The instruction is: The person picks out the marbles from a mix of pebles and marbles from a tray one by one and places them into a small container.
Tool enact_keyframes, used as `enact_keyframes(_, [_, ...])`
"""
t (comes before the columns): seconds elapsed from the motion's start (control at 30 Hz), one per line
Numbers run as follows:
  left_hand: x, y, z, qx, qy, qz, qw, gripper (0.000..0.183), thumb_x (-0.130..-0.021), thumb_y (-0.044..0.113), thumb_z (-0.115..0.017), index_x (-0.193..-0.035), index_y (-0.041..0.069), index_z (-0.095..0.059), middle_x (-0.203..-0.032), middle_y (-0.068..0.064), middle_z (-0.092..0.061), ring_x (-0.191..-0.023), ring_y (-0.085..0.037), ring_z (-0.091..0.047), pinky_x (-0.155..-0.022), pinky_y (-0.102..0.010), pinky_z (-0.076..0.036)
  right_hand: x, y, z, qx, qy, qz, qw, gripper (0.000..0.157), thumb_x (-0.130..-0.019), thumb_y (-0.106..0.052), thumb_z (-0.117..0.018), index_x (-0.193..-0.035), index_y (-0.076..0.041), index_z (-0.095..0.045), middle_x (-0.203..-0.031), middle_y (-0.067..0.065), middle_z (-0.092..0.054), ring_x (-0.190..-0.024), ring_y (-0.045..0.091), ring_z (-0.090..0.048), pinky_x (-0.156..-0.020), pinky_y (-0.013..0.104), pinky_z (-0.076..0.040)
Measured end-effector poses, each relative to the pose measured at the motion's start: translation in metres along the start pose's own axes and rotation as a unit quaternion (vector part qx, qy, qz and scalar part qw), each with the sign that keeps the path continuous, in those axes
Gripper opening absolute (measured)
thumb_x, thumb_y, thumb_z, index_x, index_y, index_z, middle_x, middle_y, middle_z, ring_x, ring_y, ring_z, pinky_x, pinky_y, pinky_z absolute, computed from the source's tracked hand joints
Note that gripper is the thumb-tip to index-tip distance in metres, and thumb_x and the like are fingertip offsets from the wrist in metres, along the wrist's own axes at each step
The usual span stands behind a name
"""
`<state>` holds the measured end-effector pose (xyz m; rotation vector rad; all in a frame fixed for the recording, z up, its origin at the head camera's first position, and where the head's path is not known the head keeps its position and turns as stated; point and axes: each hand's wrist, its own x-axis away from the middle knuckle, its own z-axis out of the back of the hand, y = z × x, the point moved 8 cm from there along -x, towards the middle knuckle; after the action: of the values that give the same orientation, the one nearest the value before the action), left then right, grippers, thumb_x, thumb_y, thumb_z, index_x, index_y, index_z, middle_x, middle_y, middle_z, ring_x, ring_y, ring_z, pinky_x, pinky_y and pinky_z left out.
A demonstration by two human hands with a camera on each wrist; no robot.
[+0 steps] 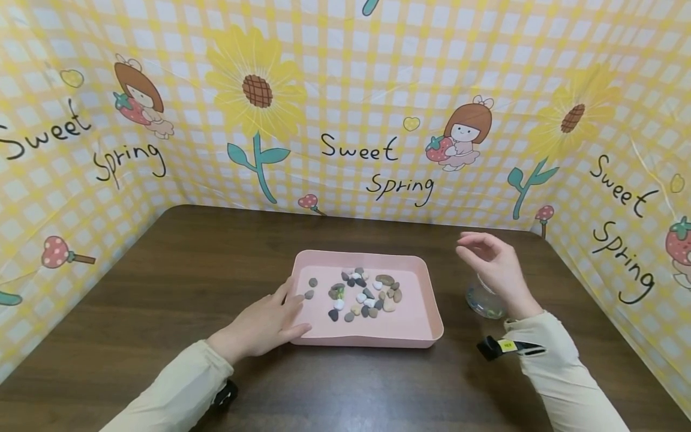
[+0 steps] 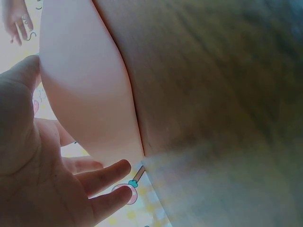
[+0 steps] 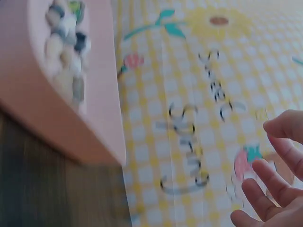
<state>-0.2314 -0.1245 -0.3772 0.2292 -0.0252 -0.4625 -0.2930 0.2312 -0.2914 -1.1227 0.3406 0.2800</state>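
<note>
A pink rectangular tray lies on the table with several pebbles in grey, white, tan and black spread over its floor. Among them shows a small green-patterned piece. My left hand rests at the tray's left side, fingers spread; in the left wrist view the fingers lie along its outer wall. To the right of the tray my right hand is raised, fingers loosely bent, with nothing visible in them. Below it stands a clear glass container with bluish contents, partly hidden by that hand.
The dark brown wooden table reaches back to a yellow checked cloth printed with flowers and figures, which hangs at the back and both sides. A black strap with a yellow label sits at my right wrist.
</note>
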Motion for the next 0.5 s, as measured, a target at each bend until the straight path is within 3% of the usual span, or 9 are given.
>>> enact_keyframes(0.13, [0.0,0.0,0.0,-0.001,0.001,-0.002,1.0,0.064,-0.09,0.052,-0.049,-0.132,0.004,-0.05,-0.148,-0.031,-0.026,-0.113,-0.043,-0.056,-0.097,-0.054,-0.043,-0.005,-0.008,-0.026,-0.03,-0.051,-0.007,0.998,0.028,-0.088,-0.016,-0.065,-0.104,0.006,-0.059,-0.107,-0.023,-0.057,-0.103,-0.009,-0.055,-0.088,0.009,-0.044])
enact_keyframes(0.33, [-0.001,0.0,0.001,0.001,0.004,0.0,1.0,0.063,-0.091,0.052,-0.049,-0.132,0.005,-0.051,-0.147,-0.031,-0.027,-0.112,-0.045,-0.056,-0.095,-0.054,-0.044,-0.012,-0.023,-0.064,-0.033,-0.1,0.033,0.994,0.024,-0.086,-0.008,-0.066,-0.101,0.009,-0.061,-0.114,-0.001,-0.061,-0.107,-0.004,-0.056,-0.102,0.024,-0.042])
enact_keyframes(0.5, [-0.001,0.0,0.0,0.002,0.002,-0.001,1.0,0.064,-0.09,0.052,-0.049,-0.132,0.004,-0.051,-0.147,-0.031,-0.027,-0.113,-0.047,-0.055,-0.094,-0.055,-0.045,-0.015,-0.028,-0.093,-0.047,-0.144,0.04,0.988,0.02,-0.085,-0.005,-0.066,-0.1,0.008,-0.062,-0.121,0.018,-0.059,-0.119,0.018,-0.055,-0.11,0.038,-0.034])
